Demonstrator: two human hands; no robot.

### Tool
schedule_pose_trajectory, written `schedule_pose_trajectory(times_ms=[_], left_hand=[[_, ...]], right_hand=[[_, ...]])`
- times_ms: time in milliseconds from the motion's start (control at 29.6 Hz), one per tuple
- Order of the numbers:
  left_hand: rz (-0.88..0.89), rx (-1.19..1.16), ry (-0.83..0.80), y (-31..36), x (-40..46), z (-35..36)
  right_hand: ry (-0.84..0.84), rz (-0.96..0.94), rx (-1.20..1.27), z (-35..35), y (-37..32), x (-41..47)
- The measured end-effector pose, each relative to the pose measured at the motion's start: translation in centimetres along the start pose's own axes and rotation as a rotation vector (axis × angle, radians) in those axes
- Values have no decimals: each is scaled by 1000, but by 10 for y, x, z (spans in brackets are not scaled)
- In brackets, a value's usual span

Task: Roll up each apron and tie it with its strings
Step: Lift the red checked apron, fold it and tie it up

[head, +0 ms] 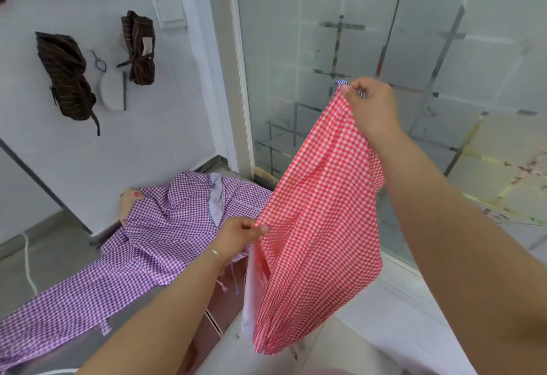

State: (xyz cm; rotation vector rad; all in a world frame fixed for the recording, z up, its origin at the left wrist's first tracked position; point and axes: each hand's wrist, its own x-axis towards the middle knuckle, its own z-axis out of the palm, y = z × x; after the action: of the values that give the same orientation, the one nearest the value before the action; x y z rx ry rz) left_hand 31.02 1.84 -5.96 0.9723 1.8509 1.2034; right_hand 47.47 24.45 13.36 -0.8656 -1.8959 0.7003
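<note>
Head view: right hand pinching top corner of red gingham apron at centre frame, holding it aloft. Left hand pinching its left edge lower down. Apron hanging unrolled. Purple gingham apron lying flat, lower left, untouched. Two dark striped aprons sitting rolled and tied, upper left. Judging task roughly half finished.

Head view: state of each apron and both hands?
Red gingham apron: unrolled, hanging in the air between both hands.
Purple gingham apron: unrolled, spread out flat below.
Two dark striped aprons: rolled and tied.
Left hand: pinches the red apron's lower edge.
Right hand: grips its top corner.
</note>
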Motion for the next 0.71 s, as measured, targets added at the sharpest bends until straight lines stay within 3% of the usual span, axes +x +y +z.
schedule_pose_trajectory(times_ms=[169, 304, 372, 473, 541, 710], left_hand=[[-112, -422, 19, -13, -5, -16], [-66, -555, 99, -8, -4, -25], [-56, -416, 107, -5, -2, -31], [-52, 19, 61, -1, 1, -38], [-84, 34, 48, -1, 2, -41], [-182, -523, -87, -18, -1, -45]], right_hand=[[23, 111, 17, -1, 18, -1], [52, 192, 46, 2, 30, -5], [55, 233, 80, 3, 34, -6], [22, 300, 146, 4, 34, -7], [14, 351, 203, 6, 31, -7], [-30, 581, 308, 4, 36, -2]])
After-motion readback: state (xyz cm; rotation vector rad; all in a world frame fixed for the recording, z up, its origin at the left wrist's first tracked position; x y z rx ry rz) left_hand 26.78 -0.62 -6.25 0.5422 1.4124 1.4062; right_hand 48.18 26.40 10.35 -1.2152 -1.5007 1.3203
